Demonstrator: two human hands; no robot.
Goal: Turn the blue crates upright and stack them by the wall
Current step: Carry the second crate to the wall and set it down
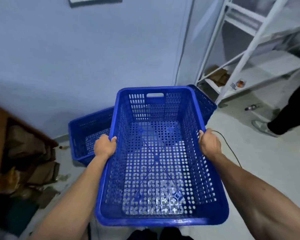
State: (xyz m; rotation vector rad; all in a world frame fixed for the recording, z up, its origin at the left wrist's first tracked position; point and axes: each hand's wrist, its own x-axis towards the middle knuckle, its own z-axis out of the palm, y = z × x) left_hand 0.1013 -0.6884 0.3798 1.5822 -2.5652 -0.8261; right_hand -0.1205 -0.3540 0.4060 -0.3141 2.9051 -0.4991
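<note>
Upright blue crate (160, 153), long axis toward wall (76, 58).

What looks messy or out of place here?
Torn cardboard is heaped at the left, with scraps strewn on the floor. What looks like a small bottle lies on its side by the shelf. The held crate looks undamaged.

Upright blue crate (161, 153) between left hand (105, 147) and right hand (209, 143).
</note>
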